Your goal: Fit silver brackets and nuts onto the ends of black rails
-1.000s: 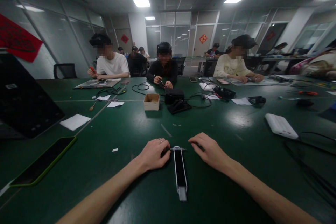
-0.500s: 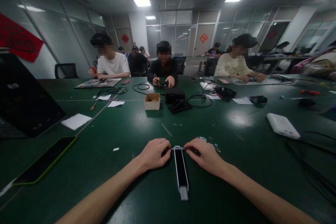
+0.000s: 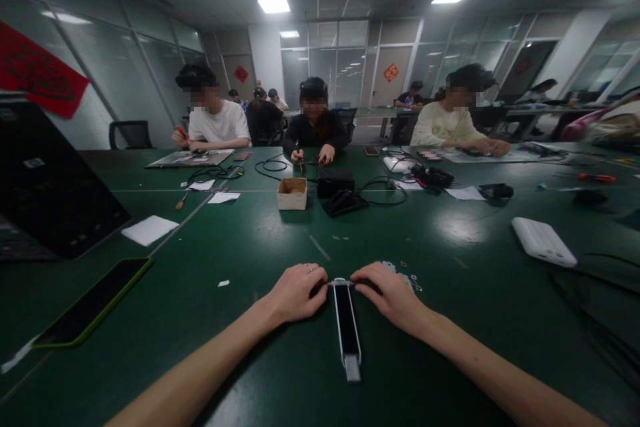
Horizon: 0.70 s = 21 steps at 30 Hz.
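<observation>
White-framed, long narrow device with a black centre strip (image 3: 347, 323) lies on the dark green, smooth bench (image 3: 260, 240), mid-bench in front of the wearer, long axis roughly 12 to 6 o'clock. Thin grey metallic-looking crossbar (image 3: 343, 283) spans its 12 o'clock end; blocky silver-grey end piece (image 3: 353, 368) at 6.

Handling guess: light, stiff, not much give. Frame could be plastic or coated metal, can't tell. Black face probably slick, maybe scratch-prone; I'd hold the white long edges. Crossbar looks like the delicate bit; take it by its tips, low force.

Left hand (image 3: 297, 290) at 10 o'clock, right hand (image 3: 390, 290) between 1 and 2: each grip looks pinched on its own end of the crossbar. How tight, can't tell.

Further out: loose small flat metallic parts (image 3: 406, 279) at 2, just past the right hand, partly hidden by it. Small white paper-like scrap (image 3: 223, 283) between 9 and 10. Black slab phone with lime-green edge (image 3: 93, 303) at 9. Beige open-top square box (image 3: 292, 199) at 11. Rounded white plastic-looking brick (image 3: 544, 242) past 2.
</observation>
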Each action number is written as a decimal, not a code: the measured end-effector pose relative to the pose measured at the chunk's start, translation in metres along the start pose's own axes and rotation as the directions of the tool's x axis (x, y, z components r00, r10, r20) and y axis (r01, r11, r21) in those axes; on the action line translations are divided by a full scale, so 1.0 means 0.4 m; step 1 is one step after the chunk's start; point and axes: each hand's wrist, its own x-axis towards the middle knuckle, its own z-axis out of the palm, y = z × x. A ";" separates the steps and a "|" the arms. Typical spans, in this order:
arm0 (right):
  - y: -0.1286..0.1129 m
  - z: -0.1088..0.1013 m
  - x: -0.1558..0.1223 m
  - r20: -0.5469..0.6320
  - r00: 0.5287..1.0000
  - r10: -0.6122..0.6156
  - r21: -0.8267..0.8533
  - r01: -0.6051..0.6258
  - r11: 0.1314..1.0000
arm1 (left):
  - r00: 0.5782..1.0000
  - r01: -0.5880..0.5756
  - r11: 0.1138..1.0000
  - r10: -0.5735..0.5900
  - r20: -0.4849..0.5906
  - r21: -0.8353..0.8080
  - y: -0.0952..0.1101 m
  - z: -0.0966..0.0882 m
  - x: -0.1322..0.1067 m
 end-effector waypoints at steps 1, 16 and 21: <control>-0.001 0.000 0.001 0.001 1.000 0.000 0.004 0.000 1.000 | 1.000 -0.005 1.000 0.005 0.000 -0.001 0.000 0.001 0.000; -0.015 0.009 0.011 -0.054 0.998 -0.009 -0.046 0.007 0.999 | 1.000 0.000 1.000 0.000 -0.004 -0.003 -0.002 0.002 0.002; -0.020 0.006 0.013 -0.053 0.999 -0.005 -0.053 0.003 0.999 | 1.000 0.006 1.000 -0.006 0.000 -0.012 0.000 -0.001 0.001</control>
